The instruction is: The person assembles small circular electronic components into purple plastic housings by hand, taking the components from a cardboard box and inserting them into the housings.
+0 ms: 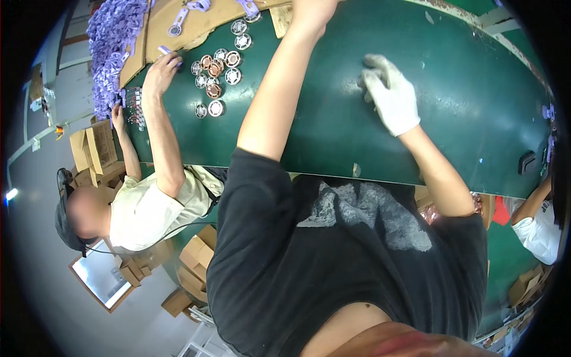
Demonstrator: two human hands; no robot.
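My bare left hand (314, 13) reaches to the far edge of the view, over the green table. Its fingers are cut off by the top of the picture, so what it touches or holds is hidden. My right hand (391, 95), in a white glove, is over the table on the right. Its fingers are loosely bent and apart, with nothing visible in them. Left of my left forearm lie several round, spoked metal parts (215, 107), some silver and some copper-coloured. Close to my left wrist is a piece of cardboard (281, 21).
At left, a co-worker's hand (160, 74) holds a purple part beside a large heap of purple pieces (113, 53). More purple parts (175, 28) lie on a cardboard sheet (156, 27). A black object (526, 162) sits near the right edge, by another person's arm.
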